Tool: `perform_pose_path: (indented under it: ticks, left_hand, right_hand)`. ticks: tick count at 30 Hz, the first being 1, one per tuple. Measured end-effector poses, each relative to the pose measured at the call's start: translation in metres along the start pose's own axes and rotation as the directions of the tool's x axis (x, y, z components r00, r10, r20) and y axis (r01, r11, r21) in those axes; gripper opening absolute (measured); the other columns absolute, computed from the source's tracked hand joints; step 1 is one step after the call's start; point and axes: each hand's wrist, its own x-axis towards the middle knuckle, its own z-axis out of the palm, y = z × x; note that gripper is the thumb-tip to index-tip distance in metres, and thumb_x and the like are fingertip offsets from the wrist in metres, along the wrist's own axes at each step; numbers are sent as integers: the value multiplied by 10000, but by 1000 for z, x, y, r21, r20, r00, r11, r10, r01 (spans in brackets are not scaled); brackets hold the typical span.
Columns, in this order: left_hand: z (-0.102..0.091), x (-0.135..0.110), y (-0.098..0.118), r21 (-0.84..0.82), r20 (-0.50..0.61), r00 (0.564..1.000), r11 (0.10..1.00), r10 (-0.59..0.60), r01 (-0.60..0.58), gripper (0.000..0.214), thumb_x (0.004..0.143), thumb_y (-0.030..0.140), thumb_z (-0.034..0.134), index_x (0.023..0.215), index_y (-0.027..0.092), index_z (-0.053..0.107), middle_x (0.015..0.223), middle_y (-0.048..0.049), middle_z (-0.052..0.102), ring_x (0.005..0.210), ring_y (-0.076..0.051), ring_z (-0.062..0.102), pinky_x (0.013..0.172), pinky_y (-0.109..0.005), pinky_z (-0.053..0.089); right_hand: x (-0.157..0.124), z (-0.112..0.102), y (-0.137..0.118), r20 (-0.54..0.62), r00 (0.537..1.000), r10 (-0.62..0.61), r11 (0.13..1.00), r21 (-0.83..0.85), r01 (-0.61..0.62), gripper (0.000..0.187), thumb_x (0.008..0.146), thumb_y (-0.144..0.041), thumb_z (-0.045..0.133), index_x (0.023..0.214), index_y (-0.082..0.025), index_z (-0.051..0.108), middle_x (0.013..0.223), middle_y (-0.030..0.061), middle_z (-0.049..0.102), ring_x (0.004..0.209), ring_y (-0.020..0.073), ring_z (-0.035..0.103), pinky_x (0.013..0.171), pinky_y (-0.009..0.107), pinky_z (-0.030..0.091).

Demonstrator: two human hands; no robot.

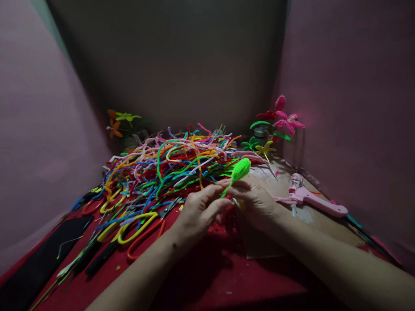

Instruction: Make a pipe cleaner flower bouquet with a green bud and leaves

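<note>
A bright green pipe-cleaner bud (241, 169) stands tilted up to the right, its thin green stem running down between my two hands. My left hand (202, 206) is closed, thumb and fingers pinched at the lower part of the stem. Close against it, my right hand (254, 201) has its fingers bent round the stem just beneath the bud. Something small and pale yellowish shows under the right fingers, too blurred to name. Behind both hands lies a big heap of many-coloured pipe cleaners (181, 162).
Scissors with yellow and red handles (139, 229) lie left of my hands, beside pliers and a black strip (48, 255). A pink glue gun (317, 201) rests on a board (327, 226) at right. Pipe-cleaner flowers (288, 122) stand at the back; pink walls flank the red table (201, 276).
</note>
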Motion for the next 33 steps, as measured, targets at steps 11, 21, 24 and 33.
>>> perform_pose_path:
  ticks: [11,21,24,33]
  left_hand:
    - [2,-1,7,-56,-137,985,993,-108,101,213,835,297,508,682,153,541,496,44,521,337,-38,410,334,-142,297]
    - [-4,2,1,-506,350,900,756,-259,415,230,833,350,503,754,145,572,472,52,514,233,-25,281,219,-142,244]
    - [0,1,4,-249,118,969,938,-217,240,253,835,372,494,750,147,575,533,14,572,312,-65,447,294,-167,332]
    - [5,-2,4,-15,-119,988,995,-95,94,210,829,310,522,686,161,561,485,44,521,350,-43,436,352,-144,312]
  right_hand:
    - [-6,9,-2,50,999,11,1000,-30,-9,143,678,-209,718,821,-199,714,782,2,679,770,149,582,799,321,415]
    - [0,2,1,86,993,77,995,52,-82,210,629,-210,758,835,-197,720,760,0,682,701,123,583,744,281,424]
    - [-1,1,1,28,999,-25,1000,6,25,133,660,-196,732,791,-187,716,751,3,673,719,135,572,752,296,416]
    - [-4,6,0,30,999,-38,997,-67,40,139,711,-242,698,846,-214,713,896,24,687,927,186,571,901,371,377]
